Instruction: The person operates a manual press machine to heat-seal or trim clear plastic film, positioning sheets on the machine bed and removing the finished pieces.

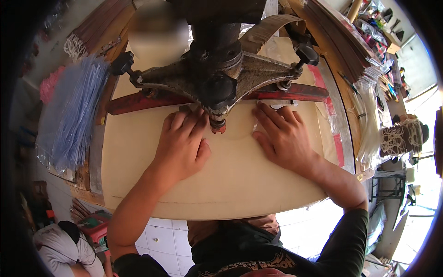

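Far left: bundle of bluish clear plastic sleeves (74,113) lies on the wooden table (85,190), a pink bundle (51,84) just beyond it. Next, cream sheet (221,196) covers the middle of the table under both my hands. My left hand (182,141) rests palm down on it, fingers forward near the red bar (143,102), thumb tucked in; cannot tell whether the fingertips pinch anything. Centre: cast-metal bracket (173,79) stands over the sheet, carrying the bar; its red-tipped lower end points down between my hands. What looks like clear film (241,123) lies there on the sheet, outline faint. My right hand (284,134) is open, palm down, thumb apart, fingertips by the bar. Further right: red strips (339,150) along the sheet's edge, then a bundle of whitish strips (368,127).
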### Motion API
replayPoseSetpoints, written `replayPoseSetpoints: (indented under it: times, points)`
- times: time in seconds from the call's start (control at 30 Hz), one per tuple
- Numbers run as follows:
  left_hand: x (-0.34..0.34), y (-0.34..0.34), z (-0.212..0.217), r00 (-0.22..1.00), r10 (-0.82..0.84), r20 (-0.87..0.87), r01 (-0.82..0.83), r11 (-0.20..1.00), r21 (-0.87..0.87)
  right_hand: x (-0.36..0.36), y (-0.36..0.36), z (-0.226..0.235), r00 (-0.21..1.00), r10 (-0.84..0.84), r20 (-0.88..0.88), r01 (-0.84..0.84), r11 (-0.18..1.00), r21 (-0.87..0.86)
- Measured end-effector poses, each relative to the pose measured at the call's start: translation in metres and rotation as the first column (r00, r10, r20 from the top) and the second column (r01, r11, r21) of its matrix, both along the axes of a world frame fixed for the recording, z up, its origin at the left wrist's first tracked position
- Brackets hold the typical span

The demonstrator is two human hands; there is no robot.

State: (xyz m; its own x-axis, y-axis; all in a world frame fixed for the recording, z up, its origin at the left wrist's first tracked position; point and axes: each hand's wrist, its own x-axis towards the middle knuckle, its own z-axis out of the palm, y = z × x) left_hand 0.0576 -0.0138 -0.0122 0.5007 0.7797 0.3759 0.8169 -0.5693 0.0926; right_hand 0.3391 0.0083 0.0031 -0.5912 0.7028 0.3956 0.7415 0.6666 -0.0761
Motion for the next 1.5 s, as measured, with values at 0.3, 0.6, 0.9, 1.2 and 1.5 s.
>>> replayPoseSetpoints:
  times: [0.3,0.6,0.9,1.2,1.5]
  points:
    - [0.0008,-0.0005,0.0008,1.0,0.005,0.016,-0.005,1.0,0.018,-0.0004,0.0015,0.0022,0.999,-0.001,0.041,0.001,1.0,-0.002]
    - [-0.0003,-0.001,-0.002,0.999,0.011,0.052,-0.012,1.0,0.022,-0.0033,0.0015,0.0028,0.999,-0.011,0.053,0.012,1.0,-0.011]
    - [-0.0011,-0.0021,-0.0006,0.998,0.02,0.06,-0.02,1.0,0.013,-0.0049,0.0026,0.0043,0.998,0.0,0.055,-0.001,1.0,0.002]
    - [-0.0021,-0.0025,-0.0018,0.997,0.014,0.073,-0.014,1.0,0.012,-0.0065,0.0012,0.0061,0.998,0.0,0.062,0.0,1.0,-0.007]
    - [-0.0007,-0.0017,0.0003,0.997,0.008,0.078,-0.007,1.0,-0.006,-0.0049,0.0013,0.0053,0.998,-0.003,0.067,0.004,1.0,-0.013]
